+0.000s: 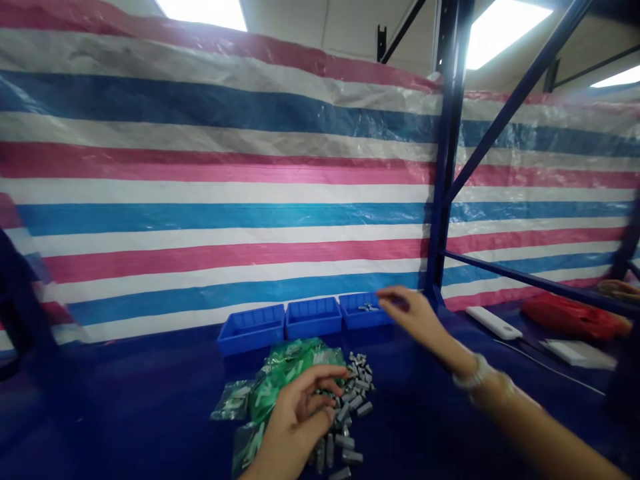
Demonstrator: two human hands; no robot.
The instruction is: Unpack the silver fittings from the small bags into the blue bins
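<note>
Striped plastic sheeting (pixel 240 217) in red, white and blue hangs behind a dark blue counter (pixel 150 407), with lit ceiling panels (pixel 505 33) above it. Take the loose heap of small grey metal pieces (pixel 354 400) on the counter as the middle of a clock. At one o'clock a dark blue metal post (pixel 443 167) rises, with a slanting brace (pixel 515 100) joined to it.

Three blue bins stand in a row against the sheeting: the left bin (pixel 253 342) toward half past ten, the middle bin (pixel 314 327) at eleven and the right bin (pixel 363 321) at twelve, with a few small shiny pieces inside the last. Green plastic bags (pixel 280 377) lie at ten o'clock, close beside the heap, and a small clear packet (pixel 233 400) lies at nine.

The left hand (pixel 303 417) comes in from eight o'clock, fingers curled over the heap's edge, thumb and forefinger apart. The right hand (pixel 405 307), at one o'clock, is raised by the right bin's near-right corner, fingers bent; blur hides whether they meet or pinch anything. A pale bracelet (pixel 473 372) circles its wrist. Toward two o'clock lies a long white bar (pixel 493 323), with a red bag (pixel 570 317) beyond it.
</note>
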